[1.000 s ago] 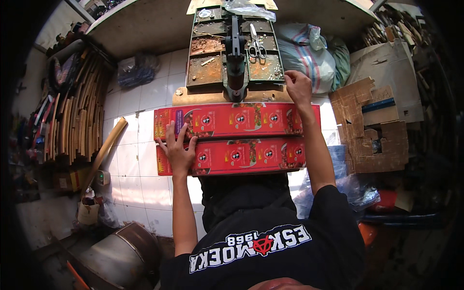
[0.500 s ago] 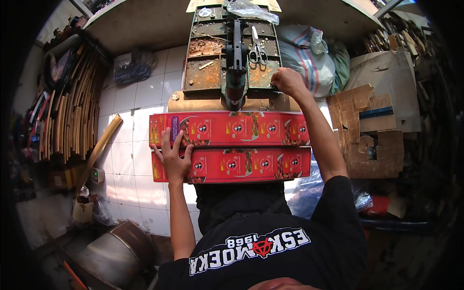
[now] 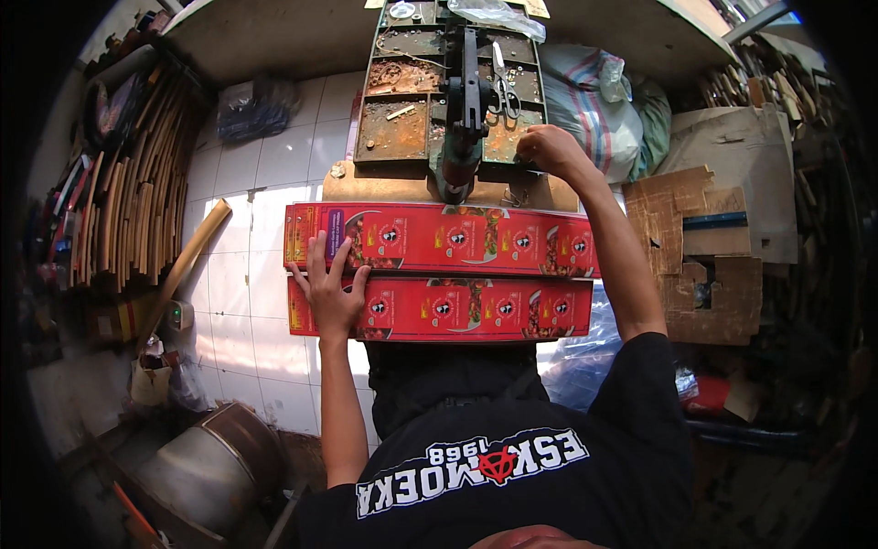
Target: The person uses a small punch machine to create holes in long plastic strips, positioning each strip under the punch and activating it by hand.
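Two long red printed cardboard pieces lie side by side across in front of me, a far piece (image 3: 439, 240) and a near piece (image 3: 430, 309). My left hand (image 3: 334, 295) rests over their left ends, fingers spread and stretched onto the far piece, gripping nothing. Reaching forward, my right hand (image 3: 551, 149) is at the near right compartment of a divided metal tray (image 3: 402, 145). Its fingers are bent and pressed together; whatever they may pinch is hidden. Between the tray's two columns stands a dark metal machine arm (image 3: 465, 110), with its post close to the far cardboard edge.
Scissors (image 3: 502, 87) lie in the tray's right column, beside small scraps. A full striped sack (image 3: 594, 110) stands to the right of the tray, with cut brown cardboard (image 3: 677, 247) nearer me. Stacked cardboard sheets (image 3: 137, 183) and a curved tan strip (image 3: 187, 265) are at left.
The view has shifted slightly, so the tray and machine sit farther right in the picture. My right hand stays at the same compartment, and my left hand keeps its place on the cardboard.
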The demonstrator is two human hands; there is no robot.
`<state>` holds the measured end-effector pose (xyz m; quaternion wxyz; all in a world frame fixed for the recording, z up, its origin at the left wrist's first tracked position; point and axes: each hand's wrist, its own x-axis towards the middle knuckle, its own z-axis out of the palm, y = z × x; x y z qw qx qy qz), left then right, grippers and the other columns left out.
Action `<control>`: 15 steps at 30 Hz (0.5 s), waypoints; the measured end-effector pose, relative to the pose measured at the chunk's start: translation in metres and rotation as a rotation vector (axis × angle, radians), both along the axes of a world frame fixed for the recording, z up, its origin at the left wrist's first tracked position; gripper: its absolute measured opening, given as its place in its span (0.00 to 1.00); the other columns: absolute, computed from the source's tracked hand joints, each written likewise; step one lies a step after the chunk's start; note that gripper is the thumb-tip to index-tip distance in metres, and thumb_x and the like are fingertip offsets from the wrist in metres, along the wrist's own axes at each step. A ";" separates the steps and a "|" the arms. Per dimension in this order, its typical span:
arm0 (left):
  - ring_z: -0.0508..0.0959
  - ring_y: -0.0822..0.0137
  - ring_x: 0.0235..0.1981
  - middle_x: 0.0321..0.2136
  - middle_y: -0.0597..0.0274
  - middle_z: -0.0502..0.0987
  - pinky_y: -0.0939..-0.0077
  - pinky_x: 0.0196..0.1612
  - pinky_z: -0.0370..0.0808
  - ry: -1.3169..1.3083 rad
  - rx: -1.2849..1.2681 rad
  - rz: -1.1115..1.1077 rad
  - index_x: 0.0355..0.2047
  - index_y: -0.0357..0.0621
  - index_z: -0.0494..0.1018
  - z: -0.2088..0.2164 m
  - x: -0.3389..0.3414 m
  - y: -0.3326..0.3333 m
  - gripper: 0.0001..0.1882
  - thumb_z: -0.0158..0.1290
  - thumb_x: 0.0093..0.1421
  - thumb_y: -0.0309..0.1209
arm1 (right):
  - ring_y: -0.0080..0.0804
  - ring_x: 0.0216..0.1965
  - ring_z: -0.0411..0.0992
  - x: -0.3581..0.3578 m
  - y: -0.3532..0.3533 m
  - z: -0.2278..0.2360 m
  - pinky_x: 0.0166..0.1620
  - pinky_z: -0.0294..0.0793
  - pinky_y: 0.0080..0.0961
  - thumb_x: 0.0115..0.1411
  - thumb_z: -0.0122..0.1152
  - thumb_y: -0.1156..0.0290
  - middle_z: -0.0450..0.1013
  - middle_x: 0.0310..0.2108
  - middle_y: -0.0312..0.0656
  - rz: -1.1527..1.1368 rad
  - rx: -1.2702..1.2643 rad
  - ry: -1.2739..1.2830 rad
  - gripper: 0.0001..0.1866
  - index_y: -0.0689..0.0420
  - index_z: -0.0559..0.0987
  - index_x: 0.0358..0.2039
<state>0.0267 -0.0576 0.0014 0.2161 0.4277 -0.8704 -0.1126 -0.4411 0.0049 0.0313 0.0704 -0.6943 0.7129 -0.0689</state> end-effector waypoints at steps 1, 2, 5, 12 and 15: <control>0.56 0.54 0.70 0.68 0.58 0.60 0.33 0.70 0.35 0.001 0.001 0.001 0.58 0.59 0.73 -0.001 0.000 0.000 0.27 0.61 0.57 0.42 | 0.43 0.38 0.77 -0.003 0.000 -0.002 0.41 0.77 0.38 0.55 0.62 0.69 0.77 0.33 0.41 0.013 -0.014 -0.020 0.05 0.52 0.84 0.31; 0.56 0.54 0.70 0.68 0.58 0.60 0.33 0.69 0.35 0.002 0.002 0.002 0.58 0.59 0.73 -0.001 0.000 0.000 0.27 0.61 0.57 0.42 | 0.44 0.38 0.77 -0.004 0.000 -0.004 0.41 0.77 0.39 0.55 0.62 0.69 0.78 0.33 0.42 0.004 -0.030 -0.028 0.05 0.52 0.83 0.31; 0.57 0.54 0.70 0.68 0.59 0.60 0.33 0.69 0.36 0.005 0.010 0.003 0.58 0.60 0.73 -0.002 0.001 0.000 0.27 0.61 0.57 0.42 | 0.45 0.38 0.78 0.000 -0.002 -0.005 0.41 0.77 0.39 0.54 0.62 0.70 0.78 0.32 0.44 -0.058 -0.047 -0.050 0.06 0.54 0.83 0.32; 0.56 0.56 0.70 0.68 0.61 0.60 0.33 0.70 0.36 0.020 0.015 0.012 0.57 0.62 0.74 -0.002 0.001 0.000 0.28 0.64 0.55 0.42 | 0.47 0.37 0.78 -0.005 0.003 0.000 0.42 0.77 0.38 0.54 0.64 0.72 0.79 0.32 0.47 -0.202 -0.073 -0.161 0.09 0.53 0.85 0.37; 0.56 0.56 0.70 0.68 0.61 0.60 0.33 0.70 0.36 0.012 0.008 0.017 0.58 0.62 0.74 -0.001 0.003 0.000 0.28 0.63 0.55 0.43 | 0.46 0.38 0.78 0.000 0.001 0.007 0.42 0.77 0.38 0.54 0.64 0.72 0.79 0.34 0.46 -0.121 -0.020 -0.146 0.09 0.52 0.85 0.37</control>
